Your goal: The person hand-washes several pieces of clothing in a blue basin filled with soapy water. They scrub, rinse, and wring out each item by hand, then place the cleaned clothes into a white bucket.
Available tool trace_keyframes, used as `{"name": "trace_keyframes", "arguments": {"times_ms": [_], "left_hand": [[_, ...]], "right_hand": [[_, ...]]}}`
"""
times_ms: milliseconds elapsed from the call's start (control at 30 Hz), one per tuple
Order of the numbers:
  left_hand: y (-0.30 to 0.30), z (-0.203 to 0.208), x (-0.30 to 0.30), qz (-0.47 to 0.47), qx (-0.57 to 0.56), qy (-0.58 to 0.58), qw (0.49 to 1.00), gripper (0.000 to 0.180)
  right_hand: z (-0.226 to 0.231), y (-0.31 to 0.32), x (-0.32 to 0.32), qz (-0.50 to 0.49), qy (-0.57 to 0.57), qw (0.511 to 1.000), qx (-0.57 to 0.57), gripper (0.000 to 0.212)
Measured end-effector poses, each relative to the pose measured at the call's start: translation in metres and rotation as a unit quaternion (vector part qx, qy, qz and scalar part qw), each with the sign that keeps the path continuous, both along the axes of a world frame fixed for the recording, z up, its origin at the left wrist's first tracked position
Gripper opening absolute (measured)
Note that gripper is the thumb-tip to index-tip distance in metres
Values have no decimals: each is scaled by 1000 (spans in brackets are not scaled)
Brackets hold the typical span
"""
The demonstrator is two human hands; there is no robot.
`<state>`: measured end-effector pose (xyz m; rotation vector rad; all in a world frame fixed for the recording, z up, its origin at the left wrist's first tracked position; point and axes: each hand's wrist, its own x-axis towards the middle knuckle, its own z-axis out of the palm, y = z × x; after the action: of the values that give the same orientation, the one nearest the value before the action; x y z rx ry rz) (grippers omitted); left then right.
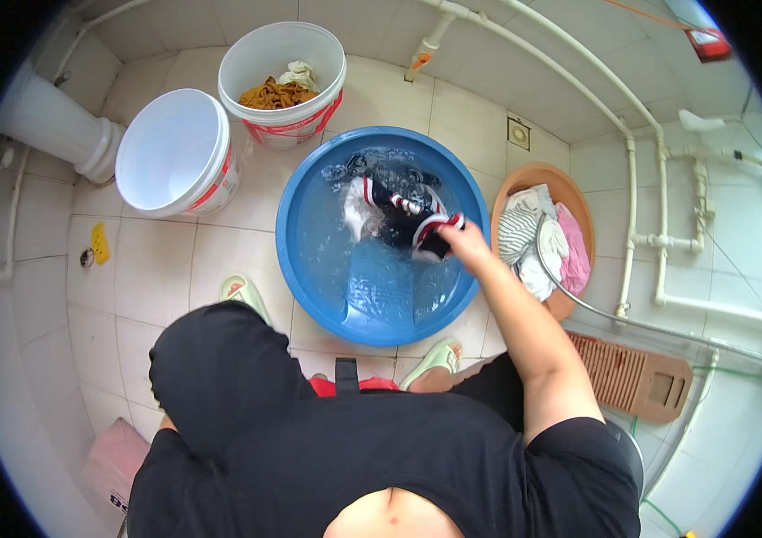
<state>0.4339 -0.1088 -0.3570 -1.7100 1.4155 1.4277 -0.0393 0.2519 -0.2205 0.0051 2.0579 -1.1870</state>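
Observation:
A large round blue basin (pixel 289 242) of water stands on the floor in front of me. My right hand (pixel 465 247) reaches over its right side, closed on the edge of a dark garment with red and white trim (pixel 414 229). The garment is wet and lies partly under the water, with a white part (pixel 361 211) toward its left. Bubbles and ripples show around it. My left hand cannot be seen; only a sliver of skin shows beside my black-clothed left knee.
Left of the basin stand a white bucket (pixel 220 193) and a second bucket (pixel 336 99) holding brown and pale cloth (pixel 278 92). An orange tub (pixel 511 179) of clothes is at right, crossed by a hose (pixel 578 299). A brown washboard (pixel 623 372) lies near my right arm.

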Motion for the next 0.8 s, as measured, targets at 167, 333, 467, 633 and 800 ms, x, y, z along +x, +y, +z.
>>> {"name": "trace_keyframes", "arguments": {"times_ms": [167,333,467,633,800], "left_hand": [[-102,53,-2,-34,-132,168,976,50],[-71,311,-107,27,-294,419,859,47],[5,412,-171,-18,-208,608,766,36],[101,416,-222,-53,6,653,755,35],[138,365,-266,-53,88,578,810,30]], "right_hand": [[119,-15,-14,-112,96,965,-216,18],[265,-40,-30,-107,174,878,-433,12],[339,-49,-28,-113,273,840,-455,12],[354,-55,8,-79,245,857,-446,14],[248,-54,-16,-72,253,911,-319,17]]}}
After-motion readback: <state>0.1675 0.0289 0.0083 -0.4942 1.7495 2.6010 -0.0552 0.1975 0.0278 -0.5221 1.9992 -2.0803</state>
